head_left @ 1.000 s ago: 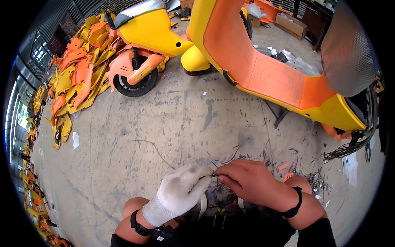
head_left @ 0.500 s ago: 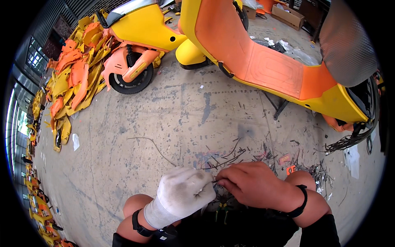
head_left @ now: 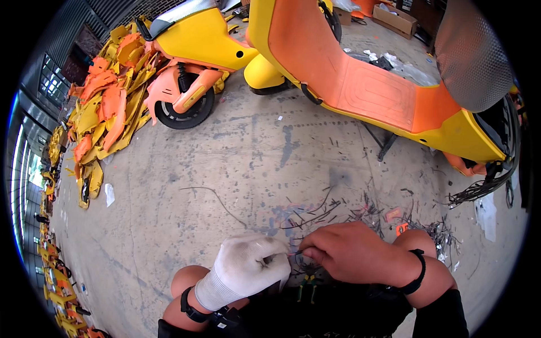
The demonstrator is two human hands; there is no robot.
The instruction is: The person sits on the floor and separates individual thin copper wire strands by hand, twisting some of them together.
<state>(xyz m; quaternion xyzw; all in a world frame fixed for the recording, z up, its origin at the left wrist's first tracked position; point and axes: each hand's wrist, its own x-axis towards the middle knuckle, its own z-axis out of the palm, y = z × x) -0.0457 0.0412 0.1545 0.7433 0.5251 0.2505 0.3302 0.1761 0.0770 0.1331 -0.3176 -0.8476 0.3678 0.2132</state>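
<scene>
My left hand, in a white knit glove, is closed in front of my lap. Bare and pinching with thumb and forefinger, my right hand faces it across a small gap. A thin wire, partly dark and partly reddish, spans that gap between the fingertips. What else the gloved fist encloses is hidden. Below the hands, a pair of pliers with green and yellow handles shows against my dark clothing.
Dark wire scraps litter the floor ahead and to the right, near an orange object. A long thin wire lies ahead. An orange-and-yellow scooter stands beyond. Body panels are heaped at far left.
The hands have moved slightly apart, and more of the thin wire shows between them. The whole view has shifted a little.
</scene>
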